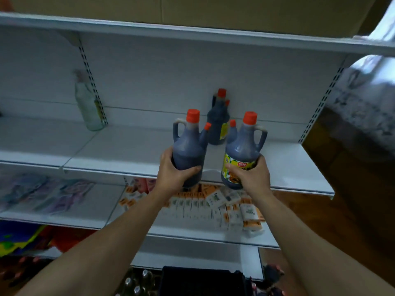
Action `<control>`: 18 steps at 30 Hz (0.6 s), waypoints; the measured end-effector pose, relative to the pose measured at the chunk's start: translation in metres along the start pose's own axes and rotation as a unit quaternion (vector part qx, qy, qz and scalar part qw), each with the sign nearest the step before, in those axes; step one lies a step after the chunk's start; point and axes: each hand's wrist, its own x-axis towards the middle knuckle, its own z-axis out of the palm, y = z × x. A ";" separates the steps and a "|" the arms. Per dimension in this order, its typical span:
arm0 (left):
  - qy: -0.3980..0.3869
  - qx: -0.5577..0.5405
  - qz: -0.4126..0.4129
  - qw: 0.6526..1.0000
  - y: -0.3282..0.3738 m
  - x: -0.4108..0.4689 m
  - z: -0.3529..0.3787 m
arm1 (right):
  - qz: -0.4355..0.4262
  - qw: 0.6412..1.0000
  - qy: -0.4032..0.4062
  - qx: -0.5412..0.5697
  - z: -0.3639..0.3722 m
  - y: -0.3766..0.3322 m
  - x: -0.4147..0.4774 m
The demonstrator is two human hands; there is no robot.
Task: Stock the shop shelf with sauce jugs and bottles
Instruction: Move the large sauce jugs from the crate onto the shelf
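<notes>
Two dark sauce jugs with orange caps and side handles are held up at the front edge of the white shelf (132,146). My left hand (173,171) grips the lower body of the left jug (189,146). My right hand (252,176) grips the right jug (243,150) around its yellow label. Each jug has a small orange-capped bottle attached at its side. A third dark jug (217,122) stands upright on the shelf behind them, against the back panel.
A clear glass bottle (88,105) leans at the shelf's back left by the slotted upright. The shelf below holds orange and white packets (215,206) and plastic-wrapped goods (49,195). A dark crate (203,280) with bottles beside it sits low in front. Cardboard boxes top the upper shelf.
</notes>
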 end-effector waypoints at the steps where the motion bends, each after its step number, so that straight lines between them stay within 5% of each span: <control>1: -0.006 0.000 0.002 1.000 -0.003 0.009 0.000 | 0.010 1.000 0.013 0.006 0.005 0.004 0.006; 18: -0.026 -0.004 -0.054 0.998 -0.055 0.111 0.031 | 0.052 0.998 0.017 -0.006 0.019 0.026 0.115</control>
